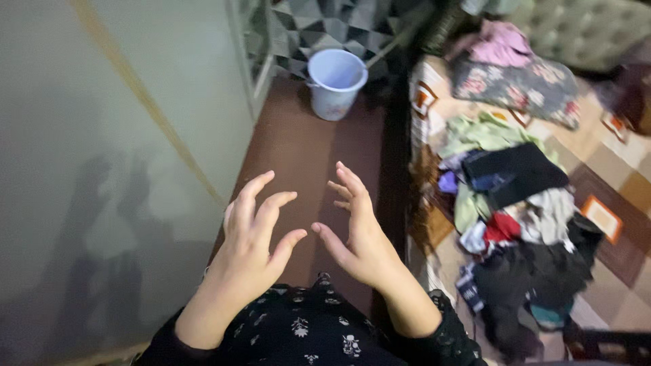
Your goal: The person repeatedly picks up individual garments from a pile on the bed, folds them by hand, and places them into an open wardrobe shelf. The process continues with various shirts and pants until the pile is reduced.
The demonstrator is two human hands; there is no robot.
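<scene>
Above the brown floor [305,149], both hands hung in the air with nothing in them. The left hand [252,240] had its fingers spread and curled, the thumb pointing toward the other hand. The right hand [358,230] was spread wide too, its fingers bent a little, its thumb reaching back toward the left. The two thumbs were close but not touching. Neither hand touched anything. Both wrists came out of dark sleeves [441,335] printed with small pale flowers, and the same cloth lay between the forearms.

Well ahead of the fingertips, at the far end of the floor, stood a pale bucket [336,83], upright with its mouth open to view. Beyond the bucket lay a rug [325,24] with a grey and black triangle pattern. Left of the left hand ran a plain greenish wall [102,135] with a thin yellow stripe slanting across it, and the shadows of the hands fell on it low down.

Right of the right hand, past a dark gap, stood a bed [610,156] with a patterned cover. A pile of clothes [515,203] lay on it, near the right hand but apart from it: green, black, red, white and blue pieces mixed together. Farther up the bed lay a flowered cloth [522,85] with a pink garment [502,44] on top.
</scene>
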